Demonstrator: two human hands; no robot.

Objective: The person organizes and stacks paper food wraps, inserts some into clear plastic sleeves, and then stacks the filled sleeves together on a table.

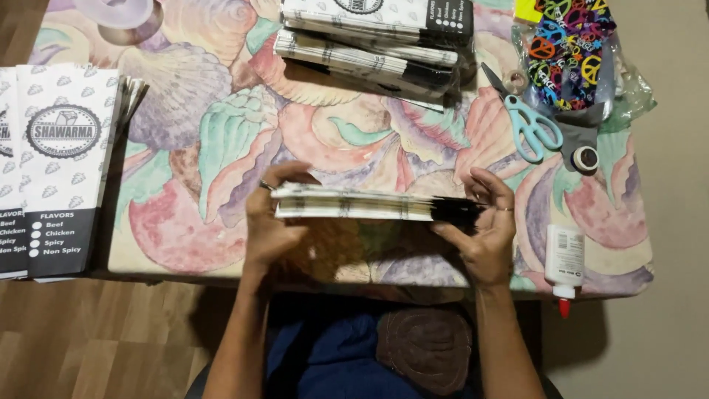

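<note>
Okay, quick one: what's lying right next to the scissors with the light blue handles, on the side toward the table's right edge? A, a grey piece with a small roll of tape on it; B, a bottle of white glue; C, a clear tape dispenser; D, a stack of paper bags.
A: a grey piece with a small roll sits just right of the scissors, while the glue bottle lies farther down near the table edge.
</note>
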